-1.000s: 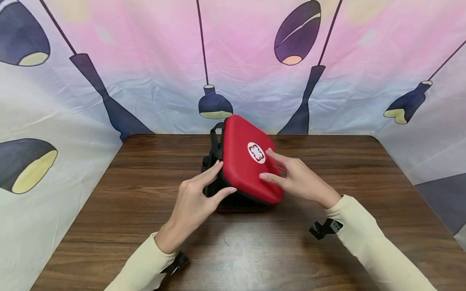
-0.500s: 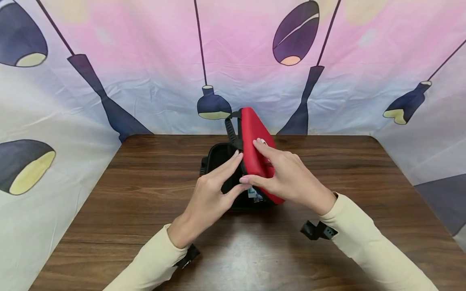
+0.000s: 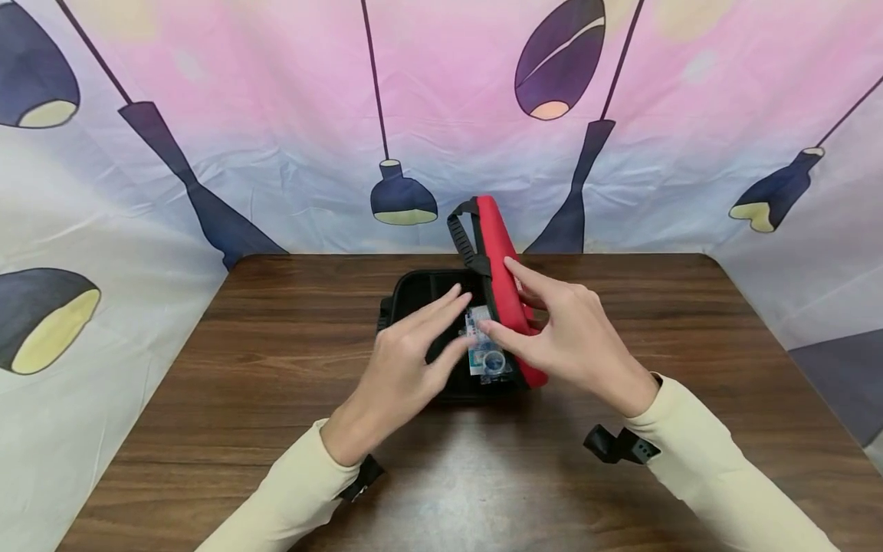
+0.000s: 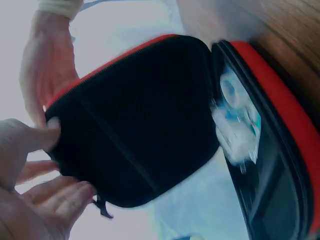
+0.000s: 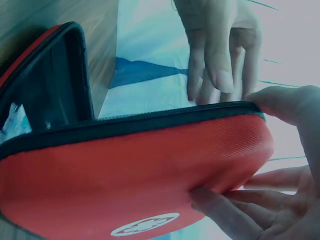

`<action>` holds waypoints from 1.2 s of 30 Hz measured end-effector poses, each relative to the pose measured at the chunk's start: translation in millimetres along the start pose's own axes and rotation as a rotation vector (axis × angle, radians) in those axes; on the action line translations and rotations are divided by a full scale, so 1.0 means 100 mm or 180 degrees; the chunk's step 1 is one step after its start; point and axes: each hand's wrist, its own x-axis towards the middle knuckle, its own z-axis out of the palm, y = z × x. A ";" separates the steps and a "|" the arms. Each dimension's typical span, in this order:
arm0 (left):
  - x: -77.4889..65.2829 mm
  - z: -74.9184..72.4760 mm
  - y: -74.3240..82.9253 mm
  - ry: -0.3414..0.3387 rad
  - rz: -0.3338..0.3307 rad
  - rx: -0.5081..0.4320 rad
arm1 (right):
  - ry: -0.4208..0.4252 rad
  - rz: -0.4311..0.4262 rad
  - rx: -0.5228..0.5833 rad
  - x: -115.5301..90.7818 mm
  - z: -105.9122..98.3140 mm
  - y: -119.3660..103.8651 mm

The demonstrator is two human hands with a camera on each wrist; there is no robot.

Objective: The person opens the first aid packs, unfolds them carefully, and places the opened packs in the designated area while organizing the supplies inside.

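A red first-aid case stands unzipped on the table, its lid (image 3: 498,253) tipped up towards the right and its black base (image 3: 410,287) lying flat. My right hand (image 3: 579,330) grips the lid's near edge, the thumb at the black rim and the fingers on the red outer side, as the right wrist view shows. Over the base, my left hand (image 3: 403,360) has its fingers straight and holds nothing; in the left wrist view its thumb overlaps the lid's corner. Clear plastic packets (image 3: 480,349) with a ring-shaped item lie inside, beside the hinge.
The brown wooden table (image 3: 276,368) extends round the case. A printed cloth (image 3: 297,115) hangs behind its far edge. A black handle (image 3: 461,234) sticks out from the lid, and black wrist cameras (image 3: 621,445) sit below the sleeves.
The lid has swung up and over to the right, baring the base and the packets. The right hand moved from the lid's face to its edge; the left hand moved rightwards and off the lid's rim.
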 end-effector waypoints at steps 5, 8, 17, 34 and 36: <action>-0.10 -0.10 -0.14 -0.0023 -0.0526 0.0522 | 0.0132 0.0130 0.0396 -0.07 -0.06 0.08; -0.18 -0.17 -0.28 -0.0344 -0.0967 0.0781 | 0.0211 0.0235 0.0591 -0.11 -0.11 0.13; -0.48 -0.36 -0.76 -0.1265 -0.2111 0.0918 | 0.0602 0.0347 0.0945 -0.29 -0.21 0.31; -0.50 -0.39 -1.04 -0.1455 -0.2507 0.0727 | 0.1232 0.0772 0.1980 -0.51 -0.23 0.63; -0.50 -0.39 -1.07 -0.1445 -0.2571 0.0715 | 0.1231 0.0827 0.2108 -0.53 -0.23 0.66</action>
